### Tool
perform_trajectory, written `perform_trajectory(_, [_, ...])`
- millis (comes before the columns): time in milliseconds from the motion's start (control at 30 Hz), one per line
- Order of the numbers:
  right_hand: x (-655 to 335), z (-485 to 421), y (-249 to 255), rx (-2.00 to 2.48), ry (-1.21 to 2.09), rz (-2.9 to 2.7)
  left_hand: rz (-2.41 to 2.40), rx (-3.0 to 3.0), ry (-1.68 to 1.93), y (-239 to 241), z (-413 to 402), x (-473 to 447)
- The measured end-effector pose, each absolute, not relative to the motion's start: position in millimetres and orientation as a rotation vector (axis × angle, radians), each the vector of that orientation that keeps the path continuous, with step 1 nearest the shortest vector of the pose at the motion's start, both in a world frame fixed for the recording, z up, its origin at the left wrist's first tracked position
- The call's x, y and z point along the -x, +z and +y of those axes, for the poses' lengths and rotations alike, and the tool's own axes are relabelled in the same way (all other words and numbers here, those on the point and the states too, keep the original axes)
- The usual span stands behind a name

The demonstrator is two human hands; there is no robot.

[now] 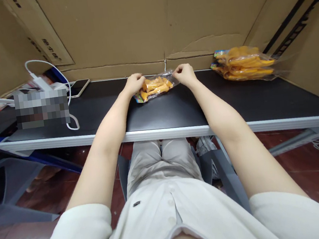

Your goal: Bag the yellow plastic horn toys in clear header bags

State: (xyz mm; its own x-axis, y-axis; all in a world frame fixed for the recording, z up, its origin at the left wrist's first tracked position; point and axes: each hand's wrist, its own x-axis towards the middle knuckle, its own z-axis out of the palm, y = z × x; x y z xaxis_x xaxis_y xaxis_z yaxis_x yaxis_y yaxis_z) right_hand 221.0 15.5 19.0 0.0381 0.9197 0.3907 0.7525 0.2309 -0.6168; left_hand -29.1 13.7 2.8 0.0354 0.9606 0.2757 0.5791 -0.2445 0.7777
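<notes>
The left hand (135, 84) is closed on the left end of a clear bag of orange plastic toys (155, 87). The right hand (184, 74) pinches its right end, a hold that seems to keep the packet stretched flat on the black bench (176, 109). At three o'clock, well apart, lies a pile of similar filled bags (243, 63). At nine o'clock a phone (79, 87) lies beside a white cable (71, 121).

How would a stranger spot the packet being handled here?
Find the long black table against the cardboard wall. At its middle lies a small clear packet of orange pieces, pinched between the left hand and right hand. The bigger pile of packets at the right end lies untouched.
</notes>
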Motion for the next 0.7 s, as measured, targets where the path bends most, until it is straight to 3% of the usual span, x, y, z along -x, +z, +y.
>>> perform_trajectory(133, [-226, 16, 18, 1.642, -0.033, -1.905, 1.716, -1.998, 1.066, 7, 5, 21])
perform_trajectory(267, [-227, 10, 24, 1.726, -0.074, -1.861, 1.814, -2.071, 0.956, 3, 6, 24])
perform_trajectory(500, [-230, 8, 30, 1.835, 0.084, -1.674, 1.867, -1.937, 1.089, 9, 8, 29])
perform_trajectory(700, [-223, 24, 11, 1.721, 0.538, -1.492, 1.793, -1.623, 1.123, 10, 7, 24])
